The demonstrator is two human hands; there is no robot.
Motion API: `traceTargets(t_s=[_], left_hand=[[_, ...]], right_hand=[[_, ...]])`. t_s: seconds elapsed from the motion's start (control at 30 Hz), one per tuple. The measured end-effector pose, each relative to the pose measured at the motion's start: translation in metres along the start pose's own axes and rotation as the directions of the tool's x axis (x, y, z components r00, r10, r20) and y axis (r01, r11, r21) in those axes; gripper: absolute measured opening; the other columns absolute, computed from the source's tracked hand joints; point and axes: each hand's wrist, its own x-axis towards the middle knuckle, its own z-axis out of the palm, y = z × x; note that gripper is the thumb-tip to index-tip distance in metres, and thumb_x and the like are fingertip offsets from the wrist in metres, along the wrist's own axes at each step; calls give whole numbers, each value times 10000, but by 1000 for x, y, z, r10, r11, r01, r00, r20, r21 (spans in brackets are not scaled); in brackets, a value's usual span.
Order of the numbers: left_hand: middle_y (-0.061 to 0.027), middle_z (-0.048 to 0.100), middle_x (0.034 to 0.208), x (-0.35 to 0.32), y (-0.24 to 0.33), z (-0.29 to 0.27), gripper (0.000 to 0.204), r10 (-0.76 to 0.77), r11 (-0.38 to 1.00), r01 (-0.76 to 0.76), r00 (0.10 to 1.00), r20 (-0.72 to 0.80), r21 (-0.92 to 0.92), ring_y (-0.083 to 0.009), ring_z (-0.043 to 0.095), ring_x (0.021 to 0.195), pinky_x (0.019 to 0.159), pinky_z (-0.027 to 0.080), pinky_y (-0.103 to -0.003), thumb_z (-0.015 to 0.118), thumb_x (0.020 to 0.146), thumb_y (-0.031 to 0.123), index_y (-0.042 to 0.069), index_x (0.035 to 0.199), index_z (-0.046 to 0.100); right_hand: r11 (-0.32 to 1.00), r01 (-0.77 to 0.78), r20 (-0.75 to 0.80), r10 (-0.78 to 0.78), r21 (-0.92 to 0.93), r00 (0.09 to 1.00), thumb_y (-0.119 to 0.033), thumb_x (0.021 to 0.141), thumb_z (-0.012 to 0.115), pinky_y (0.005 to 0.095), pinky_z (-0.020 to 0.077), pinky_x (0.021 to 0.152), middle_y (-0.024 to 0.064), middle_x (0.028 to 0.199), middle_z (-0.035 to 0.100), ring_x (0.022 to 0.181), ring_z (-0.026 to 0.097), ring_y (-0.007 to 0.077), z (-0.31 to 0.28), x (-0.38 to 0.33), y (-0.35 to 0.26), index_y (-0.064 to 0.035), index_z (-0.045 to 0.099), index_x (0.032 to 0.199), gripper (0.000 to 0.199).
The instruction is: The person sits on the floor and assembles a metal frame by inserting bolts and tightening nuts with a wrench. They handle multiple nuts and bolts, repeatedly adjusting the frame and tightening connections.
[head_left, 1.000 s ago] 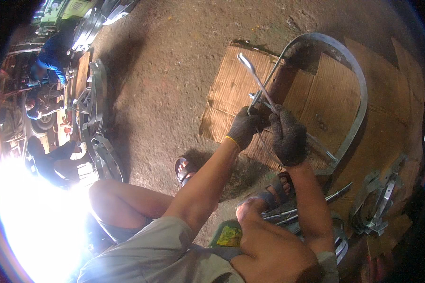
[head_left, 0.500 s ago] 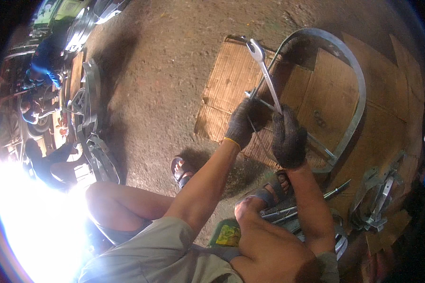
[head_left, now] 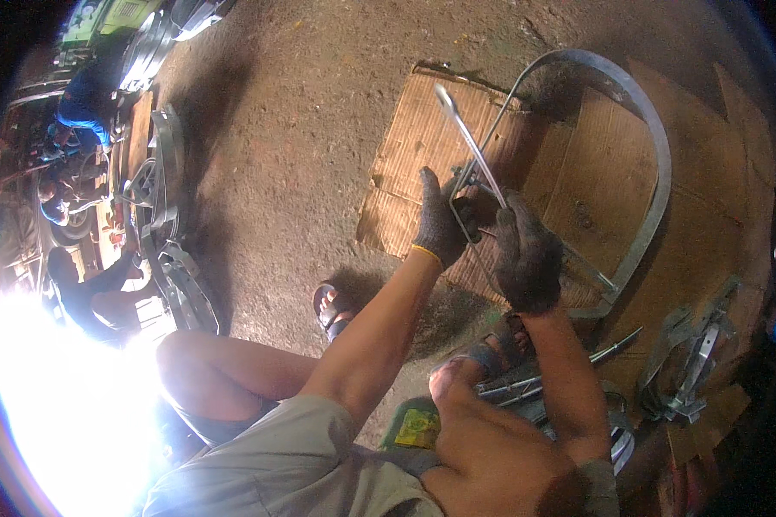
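Steel makes up the curved band (head_left: 655, 164) lying on flattened cardboard (head_left: 414, 146) (laid over a dirt floor), bent into a wide arch with thin wire struts crossing to its open side. Both gloved hands work where those struts meet: the left hand (head_left: 442, 226) is closed around a wire loop, seemingly to steady it, while the right hand (head_left: 526, 258) is curled around a long shiny wrench (head_left: 467, 138) angled up and away.

Flattened cardboard (head_left: 422, 138), dirt floor (head_left: 302, 103), stacked metal parts (head_left: 168, 215), loose brackets (head_left: 690, 362)
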Motion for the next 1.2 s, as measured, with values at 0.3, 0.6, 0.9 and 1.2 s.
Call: traceTargets(t_s=[0.3,0.6,0.9,1.2], left_hand=[[30,338,556,-6,1,-12,903,22,999,-22,1000,2,49,-170,331,475,505,287,-356,240,856,924,249,1349,580],[1,509,647,0,-14,-6,863,-19,988,19,1000,0,153,-156,524,575,553,459,-357,321,903,868,229,1458,490],[-65,660,947,37,-1,-28,444,257,587,-228,962,88,777,-229,664,781,706,597,-416,421,1071,536,151,1218,585],[-33,630,965,26,-5,5,511,200,789,-137,979,-38,599,-231,649,761,624,514,-394,520,970,646,165,1129,587]], right_hand=[[994,25,115,-13,-104,993,-139,934,611,494,545,744,215,879,697,826,689,419,18,-6,29,-44,654,1167,256],[955,-74,348,176,-286,921,-243,917,654,478,557,692,209,870,713,764,707,376,28,-49,73,-61,692,1134,286],[891,-451,-410,430,50,804,-248,1033,554,400,537,718,113,859,660,730,650,289,-71,-157,41,-19,659,1178,291],[548,-704,-416,828,452,376,-259,1039,580,282,494,668,47,907,663,778,600,122,-115,-250,116,-17,562,1382,421]])
